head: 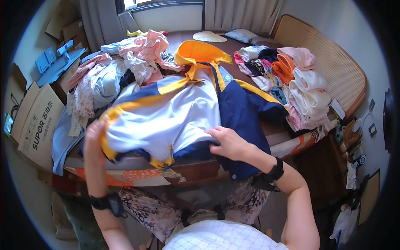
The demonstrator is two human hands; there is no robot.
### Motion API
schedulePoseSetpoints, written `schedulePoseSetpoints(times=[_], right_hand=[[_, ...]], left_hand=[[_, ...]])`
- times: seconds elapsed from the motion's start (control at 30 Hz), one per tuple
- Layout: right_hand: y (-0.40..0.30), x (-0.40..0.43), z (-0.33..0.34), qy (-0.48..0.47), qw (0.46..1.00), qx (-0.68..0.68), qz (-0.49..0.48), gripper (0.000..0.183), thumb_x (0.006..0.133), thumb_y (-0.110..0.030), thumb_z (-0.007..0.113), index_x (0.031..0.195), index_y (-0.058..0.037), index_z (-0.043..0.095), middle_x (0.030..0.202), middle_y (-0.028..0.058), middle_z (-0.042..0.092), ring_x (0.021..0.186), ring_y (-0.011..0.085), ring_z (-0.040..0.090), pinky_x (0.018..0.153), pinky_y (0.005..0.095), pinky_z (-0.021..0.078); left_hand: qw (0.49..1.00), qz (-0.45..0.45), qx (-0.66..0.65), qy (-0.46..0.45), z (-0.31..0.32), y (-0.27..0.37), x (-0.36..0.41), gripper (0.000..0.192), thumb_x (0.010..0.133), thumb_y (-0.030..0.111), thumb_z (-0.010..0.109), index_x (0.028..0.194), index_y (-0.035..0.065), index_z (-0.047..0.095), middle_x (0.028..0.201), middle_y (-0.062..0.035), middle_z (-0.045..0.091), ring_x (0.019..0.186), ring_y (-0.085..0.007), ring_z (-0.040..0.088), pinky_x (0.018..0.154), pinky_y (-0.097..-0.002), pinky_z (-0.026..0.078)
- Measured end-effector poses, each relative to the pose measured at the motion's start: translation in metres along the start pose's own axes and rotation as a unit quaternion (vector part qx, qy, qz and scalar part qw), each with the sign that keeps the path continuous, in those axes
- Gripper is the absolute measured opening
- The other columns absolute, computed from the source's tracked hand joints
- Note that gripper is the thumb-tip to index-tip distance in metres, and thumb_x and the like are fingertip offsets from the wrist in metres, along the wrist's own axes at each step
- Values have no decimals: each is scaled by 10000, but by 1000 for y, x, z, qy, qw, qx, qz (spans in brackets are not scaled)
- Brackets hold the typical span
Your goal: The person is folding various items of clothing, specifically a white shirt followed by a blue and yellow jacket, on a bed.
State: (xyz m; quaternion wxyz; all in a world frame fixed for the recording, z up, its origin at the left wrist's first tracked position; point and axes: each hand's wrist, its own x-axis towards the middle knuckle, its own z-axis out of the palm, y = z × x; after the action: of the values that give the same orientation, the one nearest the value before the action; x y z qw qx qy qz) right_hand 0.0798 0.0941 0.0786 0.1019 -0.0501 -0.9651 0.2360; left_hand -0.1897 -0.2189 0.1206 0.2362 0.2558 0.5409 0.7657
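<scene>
A navy, yellow and grey jacket lies spread open on the bed, its white lining facing up and its yellow collar pointing away from me. My left hand, blurred, grips the yellow-trimmed front edge at the left. At the hem, my right hand has the lining and navy edge between thumb and fingers. The jacket's lower part hangs slightly over the near edge of the bed. A round badge shows on the chest, and one navy sleeve stretches to the right.
Loose clothes are heaped on the left of the bed. Folded clothes stand stacked at right, before a woven headboard. A cardboard box is at far left; a hand fan and pillow lie at the back.
</scene>
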Motion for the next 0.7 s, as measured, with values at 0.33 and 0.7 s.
schedulePoseSetpoints(times=[0.33, 0.7], right_hand=[[-54, -37, 41, 70, 989, 118, -56, 165, 826, -128, 682, 901, -9, 598, 741, 150, 537, 759, 347, 613, 688, 407, 505], [42, -6, 35, 103, 975, 3, 196, 246, 905, -220, 609, 863, 5, 517, 819, 149, 638, 733, 296, 657, 644, 410, 534]], left_hand=[[941, -34, 234, -242, 153, 22, -26, 297, 805, 129, 707, 1046, 0, 593, 942, -52, 634, 806, -103, 576, 695, -263, 473], [886, -86, 325, -320, 170, -143, -94, 272, 888, 168, 663, 805, -34, 500, 623, -169, 567, 540, -219, 570, 542, -357, 455]])
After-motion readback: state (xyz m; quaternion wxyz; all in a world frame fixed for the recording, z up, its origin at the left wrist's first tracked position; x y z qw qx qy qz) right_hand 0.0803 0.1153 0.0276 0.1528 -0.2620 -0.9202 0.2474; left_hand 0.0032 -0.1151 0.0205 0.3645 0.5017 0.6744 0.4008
